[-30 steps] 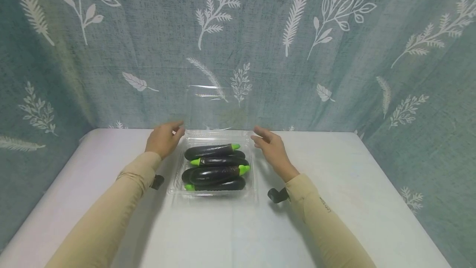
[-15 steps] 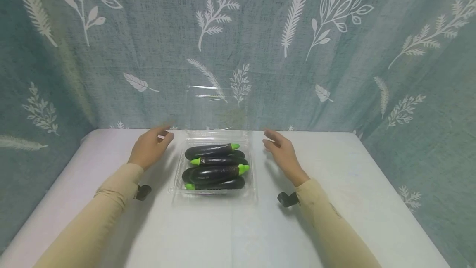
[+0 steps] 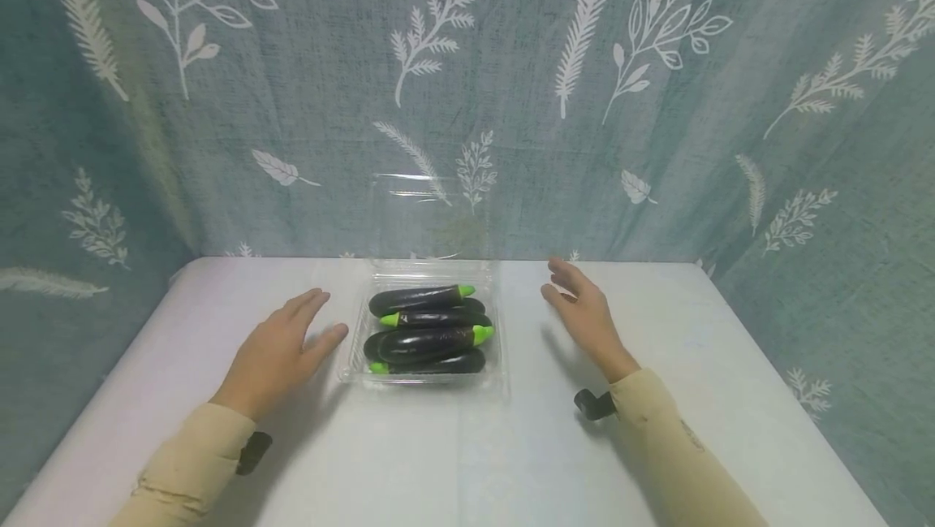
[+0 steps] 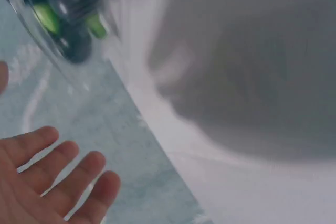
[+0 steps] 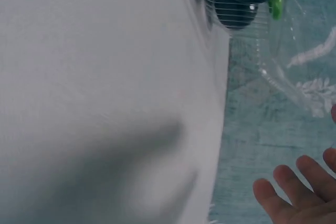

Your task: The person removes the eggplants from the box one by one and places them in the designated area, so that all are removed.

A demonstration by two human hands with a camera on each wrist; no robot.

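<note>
Several dark purple eggplants [image 3: 427, 343] with bright green ends lie piled in a clear plastic clamshell box [image 3: 497, 365] at the middle of the table. The box's see-through lid [image 3: 431, 222] stands raised at the back, against the curtain. To the left of the box, my left hand [image 3: 281, 352] is held over the table, fingers extended and thumb pointing toward the box's left side. My right hand [image 3: 584, 312] is off to the right of the box, its fingers loosely bent. Neither hand holds anything. Both wrist views show spread fingers, with the box beyond them.
A white-covered table [image 3: 438, 462] spreads under everything. A grey-green curtain [image 3: 329, 105] with white leaf prints hangs behind and along both sides. Dark wrist devices [image 3: 595, 405] sit at the sleeve cuffs.
Both hands have drawn away from the box, the left toward the left and nearer me, the right toward the right. The left fingers have straightened. The box and eggplants stay in place.
</note>
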